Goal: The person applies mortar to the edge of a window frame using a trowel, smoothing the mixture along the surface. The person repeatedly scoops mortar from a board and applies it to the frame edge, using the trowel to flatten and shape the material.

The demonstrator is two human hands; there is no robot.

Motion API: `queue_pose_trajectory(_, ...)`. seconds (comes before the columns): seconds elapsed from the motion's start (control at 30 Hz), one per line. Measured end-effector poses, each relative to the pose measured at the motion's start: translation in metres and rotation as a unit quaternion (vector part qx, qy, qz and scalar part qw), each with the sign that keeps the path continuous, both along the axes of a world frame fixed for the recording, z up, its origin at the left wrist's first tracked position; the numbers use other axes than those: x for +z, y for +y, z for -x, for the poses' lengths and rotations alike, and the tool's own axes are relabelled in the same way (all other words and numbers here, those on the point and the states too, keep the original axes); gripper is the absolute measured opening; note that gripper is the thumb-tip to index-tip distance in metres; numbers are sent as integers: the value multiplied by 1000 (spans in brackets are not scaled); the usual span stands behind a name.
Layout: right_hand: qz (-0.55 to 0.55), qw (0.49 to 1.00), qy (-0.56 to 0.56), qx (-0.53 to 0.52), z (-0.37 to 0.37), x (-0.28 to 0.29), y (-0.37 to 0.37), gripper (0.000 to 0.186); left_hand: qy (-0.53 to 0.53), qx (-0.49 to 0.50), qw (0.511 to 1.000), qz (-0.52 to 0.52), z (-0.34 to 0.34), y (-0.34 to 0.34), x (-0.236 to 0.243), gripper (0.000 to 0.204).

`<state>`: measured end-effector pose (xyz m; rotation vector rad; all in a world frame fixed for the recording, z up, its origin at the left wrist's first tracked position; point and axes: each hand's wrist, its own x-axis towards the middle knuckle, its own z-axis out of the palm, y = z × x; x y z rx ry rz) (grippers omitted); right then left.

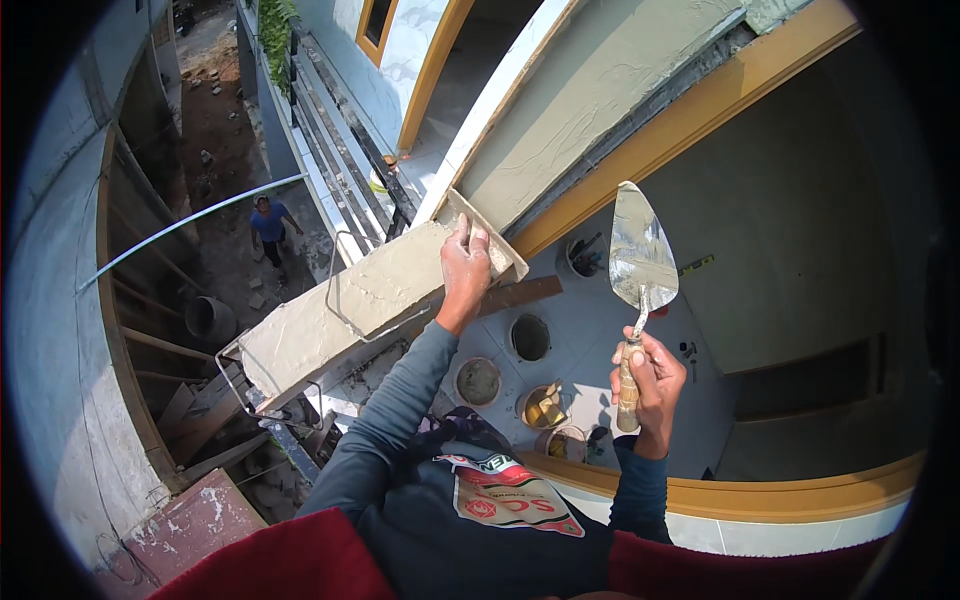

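My left hand grips a flat plastering float, its thumb and fingers closed on the back. The float stands on edge at the corner where a plastered ledge meets a plastered wall strip. Grey-beige wet-looking plaster covers both, with cracks and ridges on the ledge. In my right hand is a pointed trowel, held by its wooden handle with the blade up. Mortar smears the blade, which is away from the wall. Bent metal rod clamps straddle the ledge.
Far below on the tiled floor stand several buckets, among them a dark one and one of grey mortar. A yellow-green level lies farther right. An orange-yellow frame borders the wall strip. A person stands on the ground at left.
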<state>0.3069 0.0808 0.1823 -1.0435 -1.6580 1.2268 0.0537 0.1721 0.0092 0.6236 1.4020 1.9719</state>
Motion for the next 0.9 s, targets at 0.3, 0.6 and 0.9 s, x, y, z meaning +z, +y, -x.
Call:
queue_pose_trajectory(0.3,-12,998,33,-52,-23,-1,0,40,78,7,995,-62,6,1,97,56)
queue_pose_trajectory(0.6,-30,996,53,-67,-33,0,5,42,112,45,967,-224,17,18,221,57)
queue_pose_trajectory(0.9,-53,992,102,-47,-36,-4,9,42,167,-118,823,-530,45,56,339,25)
